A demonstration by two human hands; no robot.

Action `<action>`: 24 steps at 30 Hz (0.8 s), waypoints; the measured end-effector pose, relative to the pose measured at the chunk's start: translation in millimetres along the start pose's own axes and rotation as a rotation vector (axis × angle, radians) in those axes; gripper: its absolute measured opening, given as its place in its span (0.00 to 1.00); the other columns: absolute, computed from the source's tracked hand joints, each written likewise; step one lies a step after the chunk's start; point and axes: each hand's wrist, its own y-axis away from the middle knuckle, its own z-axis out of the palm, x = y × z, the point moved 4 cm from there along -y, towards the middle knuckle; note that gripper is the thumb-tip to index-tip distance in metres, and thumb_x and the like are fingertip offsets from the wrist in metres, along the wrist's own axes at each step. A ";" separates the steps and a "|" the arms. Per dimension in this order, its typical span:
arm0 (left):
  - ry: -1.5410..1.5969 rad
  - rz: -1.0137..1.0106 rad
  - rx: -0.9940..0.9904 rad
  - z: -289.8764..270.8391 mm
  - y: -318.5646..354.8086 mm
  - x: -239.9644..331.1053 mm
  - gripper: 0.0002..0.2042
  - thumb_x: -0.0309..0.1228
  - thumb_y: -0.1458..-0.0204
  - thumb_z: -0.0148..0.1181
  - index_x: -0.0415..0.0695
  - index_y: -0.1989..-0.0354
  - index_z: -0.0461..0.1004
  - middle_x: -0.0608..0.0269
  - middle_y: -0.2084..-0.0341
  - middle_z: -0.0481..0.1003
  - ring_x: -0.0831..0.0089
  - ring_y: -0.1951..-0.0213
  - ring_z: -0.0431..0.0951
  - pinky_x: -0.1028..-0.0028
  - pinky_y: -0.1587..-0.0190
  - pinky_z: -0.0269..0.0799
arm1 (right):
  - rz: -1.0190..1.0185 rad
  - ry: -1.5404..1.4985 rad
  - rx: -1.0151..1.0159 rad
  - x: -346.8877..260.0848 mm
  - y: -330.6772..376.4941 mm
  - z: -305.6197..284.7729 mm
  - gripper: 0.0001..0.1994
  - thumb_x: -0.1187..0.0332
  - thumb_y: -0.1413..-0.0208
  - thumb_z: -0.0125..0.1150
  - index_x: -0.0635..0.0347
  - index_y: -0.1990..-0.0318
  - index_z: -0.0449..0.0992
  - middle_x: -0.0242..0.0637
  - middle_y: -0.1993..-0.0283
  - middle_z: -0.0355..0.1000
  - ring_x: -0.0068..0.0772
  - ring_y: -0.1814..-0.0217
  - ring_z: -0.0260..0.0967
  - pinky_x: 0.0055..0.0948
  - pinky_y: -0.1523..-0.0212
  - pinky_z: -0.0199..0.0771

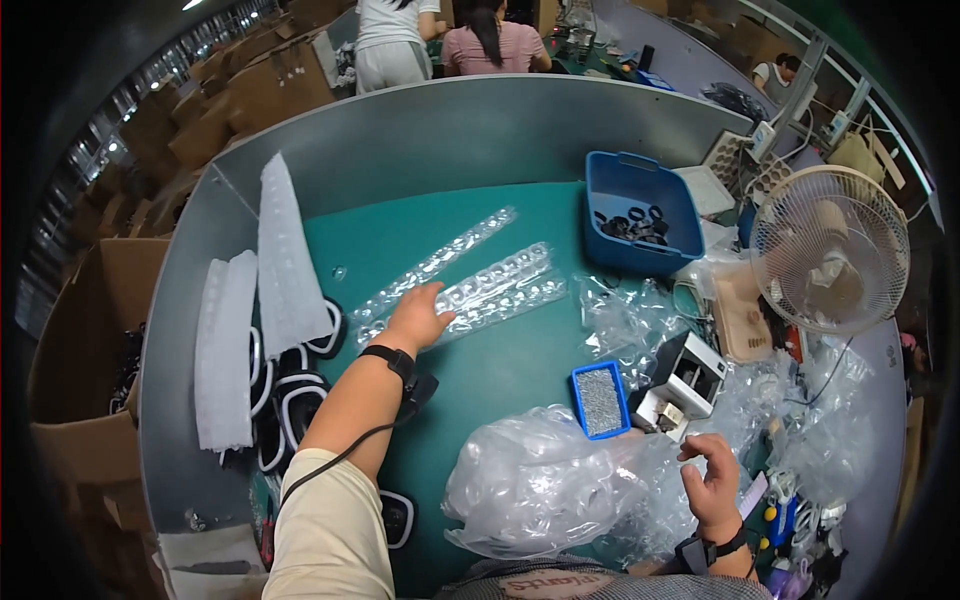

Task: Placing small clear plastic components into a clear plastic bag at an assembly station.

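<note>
My left hand (417,316) reaches out flat over the green table (500,365), its fingers resting on the end of a clear plastic blister strip (470,300). Two more clear strips (440,262) lie just beyond it. My right hand (712,480) hovers at the lower right with fingers curled and pinched together near clear plastic wrap; whether it holds anything small I cannot tell. A heap of clear plastic bags (545,485) sits between my arms. A small blue tray (600,400) of tiny metal parts stands left of a white boxy device (685,378).
A blue bin (640,212) with black rings stands at the back right. A white fan (830,250) is at the right. White foam strips (285,260) and black-and-white parts (290,395) lie at the left. A grey metal wall (480,125) curves round the table. Other people stand beyond it.
</note>
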 end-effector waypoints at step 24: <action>0.623 0.072 -0.138 -138.4 103.9 63.3 0.23 0.49 0.41 0.52 0.39 0.54 0.74 0.58 0.65 0.77 0.68 0.67 0.76 0.68 0.62 0.72 | -0.077 -0.102 -0.133 -63.4 -15.4 -4.9 0.15 0.75 0.55 0.62 0.65 0.56 0.76 0.41 0.65 0.75 0.36 0.62 0.73 0.31 0.57 0.72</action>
